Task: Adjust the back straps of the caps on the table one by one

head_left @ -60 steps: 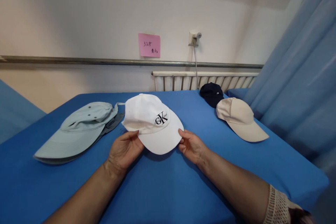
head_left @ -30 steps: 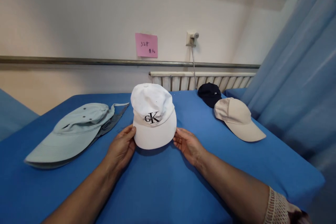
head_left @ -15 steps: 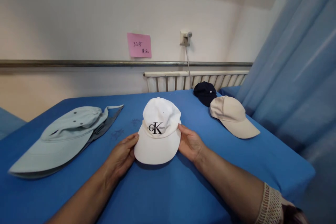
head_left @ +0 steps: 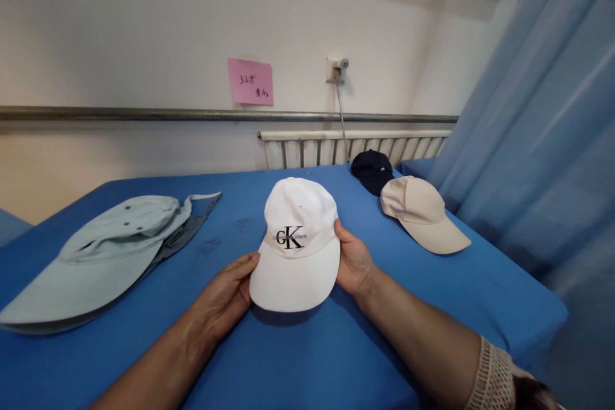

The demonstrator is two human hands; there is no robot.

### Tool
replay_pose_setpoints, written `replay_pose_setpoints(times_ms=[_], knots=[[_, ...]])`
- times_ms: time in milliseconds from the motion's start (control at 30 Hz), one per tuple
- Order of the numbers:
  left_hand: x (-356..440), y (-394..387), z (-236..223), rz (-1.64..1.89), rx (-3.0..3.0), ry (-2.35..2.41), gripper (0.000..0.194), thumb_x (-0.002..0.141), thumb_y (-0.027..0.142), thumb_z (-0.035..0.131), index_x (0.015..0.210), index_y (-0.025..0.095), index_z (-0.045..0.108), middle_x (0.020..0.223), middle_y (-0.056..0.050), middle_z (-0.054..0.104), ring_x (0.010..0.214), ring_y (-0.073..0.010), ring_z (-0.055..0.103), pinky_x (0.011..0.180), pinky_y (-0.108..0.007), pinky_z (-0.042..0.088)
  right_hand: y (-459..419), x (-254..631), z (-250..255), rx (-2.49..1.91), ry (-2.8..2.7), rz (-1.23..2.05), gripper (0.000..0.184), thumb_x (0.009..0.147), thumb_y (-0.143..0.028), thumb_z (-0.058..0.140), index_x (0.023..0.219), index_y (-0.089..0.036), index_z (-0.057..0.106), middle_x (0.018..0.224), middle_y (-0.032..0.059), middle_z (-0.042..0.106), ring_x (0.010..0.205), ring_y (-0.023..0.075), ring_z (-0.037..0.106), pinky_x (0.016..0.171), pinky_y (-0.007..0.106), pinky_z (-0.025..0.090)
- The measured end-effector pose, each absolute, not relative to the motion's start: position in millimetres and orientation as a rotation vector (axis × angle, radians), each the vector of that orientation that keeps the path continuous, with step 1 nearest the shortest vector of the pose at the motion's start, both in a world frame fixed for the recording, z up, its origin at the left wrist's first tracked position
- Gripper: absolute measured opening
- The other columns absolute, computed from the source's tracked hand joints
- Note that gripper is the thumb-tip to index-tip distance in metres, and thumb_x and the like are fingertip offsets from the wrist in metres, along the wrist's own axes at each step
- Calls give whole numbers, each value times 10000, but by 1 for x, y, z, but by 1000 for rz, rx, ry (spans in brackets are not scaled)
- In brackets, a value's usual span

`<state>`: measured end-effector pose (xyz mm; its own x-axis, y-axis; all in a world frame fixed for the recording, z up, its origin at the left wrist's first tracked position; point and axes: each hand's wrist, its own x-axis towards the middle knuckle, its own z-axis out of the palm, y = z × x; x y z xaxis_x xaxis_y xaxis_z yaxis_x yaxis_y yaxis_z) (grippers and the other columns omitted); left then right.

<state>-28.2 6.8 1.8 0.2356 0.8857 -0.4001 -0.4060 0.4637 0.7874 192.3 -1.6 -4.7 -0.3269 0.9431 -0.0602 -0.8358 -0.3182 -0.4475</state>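
Observation:
A white baseball cap (head_left: 295, 278) with dark lettering on its front is held between my hands, brim toward me. My left hand (head_left: 229, 298) grips the left edge where brim and crown meet, thumb on top. On the other side, my right hand (head_left: 353, 259) pinches the right edge, with its thumb against the crown. The fingers under the cap are hidden. A shadow lies on the blue sheet just below the brim.
Light blue-green caps (head_left: 91, 275), apparently stacked over a grey one, lie at left on the blue-covered bed (head_left: 288, 371). At the right rear are a beige cap (head_left: 423, 205) and a navy cap (head_left: 369, 170). A blue curtain (head_left: 523, 128) hangs at right; a radiator (head_left: 307, 148) stands behind.
The white cap, still in both hands, has come slightly nearer and to the right, looking a little larger. The surroundings have shifted slightly left in view.

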Motion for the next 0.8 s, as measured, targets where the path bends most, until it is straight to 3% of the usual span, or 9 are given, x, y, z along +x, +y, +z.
replay_pose_setpoints(times_ms=[233,467,633,700,800], knots=[[-27,0,6,909,604,860,70,782,54,708,820,113,718,829,-86,749,728,-184,711,715,-266,600,-12,197,3,-292,-521,1946,718,878,-726,344,1242,-167,610,1182,134,692,1232,302,557,1038,534,414],[-18,-10,8,801,523,775,66,808,50,677,840,92,717,877,-106,756,788,-189,719,813,-278,581,-22,206,6,-319,-584,2010,809,789,-774,449,1308,-165,573,1307,154,628,1311,359,468,1121,582,268],[-19,-5,3,910,546,788,68,808,40,666,842,84,704,832,-93,738,748,-176,711,781,-265,592,-18,201,7,-310,-588,1978,854,768,-830,413,1305,-185,574,1319,136,622,1300,349,479,1084,556,333],[-22,1,3,1025,566,834,80,807,32,658,842,95,693,809,-73,729,717,-161,703,753,-252,598,-16,195,3,-294,-563,1956,778,781,-776,491,1282,-189,587,1296,119,636,1257,318,522,1042,499,402],[-29,11,5,1210,585,926,109,815,21,636,843,121,671,809,-43,720,692,-134,690,712,-225,602,-12,185,-9,-400,-504,1925,504,797,-522,691,1170,-187,640,1139,78,704,1064,232,634,916,371,500]])
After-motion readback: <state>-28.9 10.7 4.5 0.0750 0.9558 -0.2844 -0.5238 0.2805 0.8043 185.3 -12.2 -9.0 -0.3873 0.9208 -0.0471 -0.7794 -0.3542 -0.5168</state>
